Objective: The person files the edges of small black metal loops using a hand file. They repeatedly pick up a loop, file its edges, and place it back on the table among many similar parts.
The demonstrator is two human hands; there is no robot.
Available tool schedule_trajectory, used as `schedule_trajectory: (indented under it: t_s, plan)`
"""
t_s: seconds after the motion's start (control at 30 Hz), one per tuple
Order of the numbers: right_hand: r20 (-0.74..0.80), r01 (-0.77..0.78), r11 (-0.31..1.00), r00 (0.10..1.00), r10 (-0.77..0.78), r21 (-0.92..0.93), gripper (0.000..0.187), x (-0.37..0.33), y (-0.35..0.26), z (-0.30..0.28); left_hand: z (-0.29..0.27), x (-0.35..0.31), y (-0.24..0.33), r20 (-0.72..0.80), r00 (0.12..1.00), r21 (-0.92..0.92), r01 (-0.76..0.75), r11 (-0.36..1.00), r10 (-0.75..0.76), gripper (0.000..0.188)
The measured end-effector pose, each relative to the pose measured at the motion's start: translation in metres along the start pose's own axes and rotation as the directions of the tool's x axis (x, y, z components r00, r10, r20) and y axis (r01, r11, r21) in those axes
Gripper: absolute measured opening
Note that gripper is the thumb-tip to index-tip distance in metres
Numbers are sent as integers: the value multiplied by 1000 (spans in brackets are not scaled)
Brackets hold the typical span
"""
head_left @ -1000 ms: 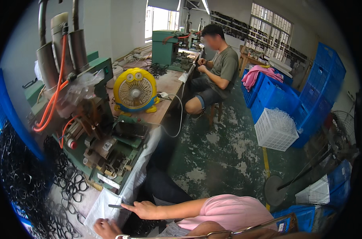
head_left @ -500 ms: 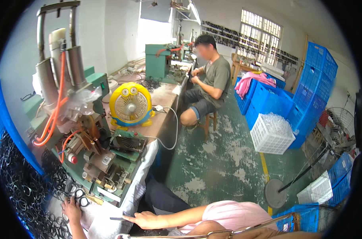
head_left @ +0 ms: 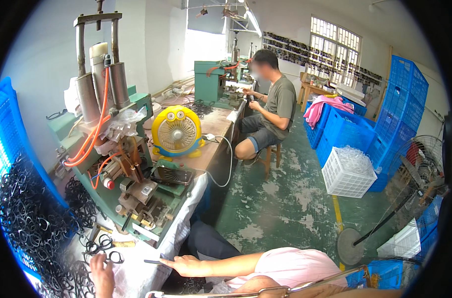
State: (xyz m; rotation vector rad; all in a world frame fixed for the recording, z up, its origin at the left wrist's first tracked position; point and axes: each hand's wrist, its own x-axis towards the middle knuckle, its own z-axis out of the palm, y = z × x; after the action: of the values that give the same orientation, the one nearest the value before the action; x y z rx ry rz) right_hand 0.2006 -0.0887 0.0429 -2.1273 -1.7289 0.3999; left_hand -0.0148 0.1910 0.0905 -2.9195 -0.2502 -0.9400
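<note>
My right hand point(head_left: 187, 266) pinches one end of a thin dark strip point(head_left: 154, 261) between thumb and forefinger, and the strip points left over the white-covered work surface point(head_left: 131, 272). Farther left, my left hand point(head_left: 102, 274) is raised with its fingers stretched and holds nothing that I can see; it is a little blurred. Just beyond its fingertips lie a few black ring-shaped frames point(head_left: 115, 257), like eyeglass fronts. A heap of such black frames point(head_left: 30, 213) fills the blue crate point(head_left: 7, 114) at the left and spills toward the hand.
A green press machine point(head_left: 136, 208) with metal cylinders and orange hoses stands ahead, a phone point(head_left: 172, 175) lying on it. Behind is a yellow toy-shaped fan point(head_left: 177, 131). A co-worker point(head_left: 275, 107) sits on a stool beyond. Blue crates point(head_left: 342, 131) and a standing fan point(head_left: 352, 246) are on the right.
My left hand has lifted off the black frames and moved slightly right and nearer. My right hand still holds the strip. The whole view has shifted a little.
</note>
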Motion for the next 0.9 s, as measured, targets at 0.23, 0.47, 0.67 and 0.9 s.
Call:
schedule_trajectory:
  t_s: [0.23, 0.47, 0.67, 0.9]
  plan:
    - [-37, 17, 999, 999, -18, -27, 71, -1, -1, 2, 9, -65, 28, 213, 943, 63, -275, 959, 256, 26]
    - [4, -31, 999, 1000, 31, -25, 72, 1, -8, 0, -23, -44, 62, 270, 903, -240, 399, 885, -334, 23]
    - [-31, -42, 997, 999, 40, -61, 71, 0, -13, 2, 14, -37, 78, 53, 732, 110, 672, 732, -679, 40]
    - [-25, -53, 995, 998, 51, -90, 60, -2, -17, 3, 32, -43, 102, -185, 694, 272, 717, 642, -696, 27]
